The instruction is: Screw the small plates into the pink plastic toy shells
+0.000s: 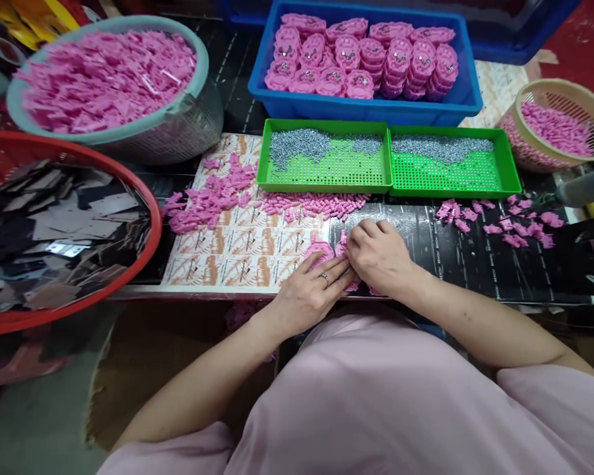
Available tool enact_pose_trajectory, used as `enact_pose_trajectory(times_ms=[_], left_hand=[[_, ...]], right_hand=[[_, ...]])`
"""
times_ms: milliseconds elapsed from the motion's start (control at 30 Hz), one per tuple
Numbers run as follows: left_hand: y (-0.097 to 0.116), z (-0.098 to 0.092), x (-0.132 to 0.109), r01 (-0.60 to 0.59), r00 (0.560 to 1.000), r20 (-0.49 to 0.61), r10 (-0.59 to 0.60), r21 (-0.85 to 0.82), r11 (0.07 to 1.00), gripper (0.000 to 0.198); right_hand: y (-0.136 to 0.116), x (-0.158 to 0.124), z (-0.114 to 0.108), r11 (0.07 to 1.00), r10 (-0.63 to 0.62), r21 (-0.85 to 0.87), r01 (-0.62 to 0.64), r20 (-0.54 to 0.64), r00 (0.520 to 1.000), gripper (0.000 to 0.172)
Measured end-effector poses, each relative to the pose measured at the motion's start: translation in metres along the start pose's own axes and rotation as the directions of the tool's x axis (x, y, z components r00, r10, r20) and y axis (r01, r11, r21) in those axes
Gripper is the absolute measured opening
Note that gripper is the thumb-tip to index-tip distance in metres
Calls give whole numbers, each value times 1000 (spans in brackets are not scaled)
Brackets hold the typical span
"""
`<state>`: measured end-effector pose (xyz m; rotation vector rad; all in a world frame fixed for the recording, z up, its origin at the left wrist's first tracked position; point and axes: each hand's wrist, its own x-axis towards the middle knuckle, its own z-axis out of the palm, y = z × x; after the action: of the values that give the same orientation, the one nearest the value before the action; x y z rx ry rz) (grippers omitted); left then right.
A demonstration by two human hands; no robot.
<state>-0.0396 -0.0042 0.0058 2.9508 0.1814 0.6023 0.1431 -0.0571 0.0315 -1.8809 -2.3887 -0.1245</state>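
At the table's front edge, my left hand [309, 293] reaches over pink plastic casings, a ring on one finger, its fingers closed at a casing near the right fingertips. One pink plastic casing [319, 253] shows behind the left fingers. My right hand [380, 256] is curled, its fingers closed down on a second pink casing [342, 245] that is mostly covered. The two hands meet there, and whatever small part lies under the right fingertips is hidden. Short pink pegs [317, 205] are spread just beyond the hands.
Two green trays [324, 178] of small metal screws stand ahead, before a blue bin [366, 111] of stacked pink casings. A pink parts pile [215, 194], teal basket [202, 79] and red basket [153, 231] are left. Loose pink pieces [522, 227] and a cream basket [529, 125] are right.
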Motion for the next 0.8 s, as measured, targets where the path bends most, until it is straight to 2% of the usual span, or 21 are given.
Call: enact_pose_trajectory(times_ms=[167,267,333,400,467,500,667,800], left_hand=[[0,-4,3,-2,1000,31,2,8,1000,27],[-1,-5,3,-9,999,41,8,13,1000,26],[-1,-5,3,-11,999,38,11,13,1000,26],[0,-4,3,-5,999,38,4,9,1000,27],[2,-3,4,1,999,36,-1,3,1000,28],[2,-2,4,2,999,34,-2,2,1000,28],[1,-4,-3,3,999,-43,-2,28,1000,25],[-3,-10,-20,91,989,-125,-84,51,995,23]], right_hand=[[7,0,3,999,19,31,-17,-75,997,28],[30,-19,-1,991,123,74,-112,-186,975,31],[55,-44,-6,965,260,111,-237,-284,923,28],[82,-75,-9,928,364,55,-368,-337,868,23],[104,-103,-7,842,490,-80,-534,-300,818,28],[112,-114,-5,775,562,-150,-615,-283,777,30],[127,-140,11,762,584,-165,-627,-245,774,35],[129,-145,3,753,594,-131,-645,-288,752,35]])
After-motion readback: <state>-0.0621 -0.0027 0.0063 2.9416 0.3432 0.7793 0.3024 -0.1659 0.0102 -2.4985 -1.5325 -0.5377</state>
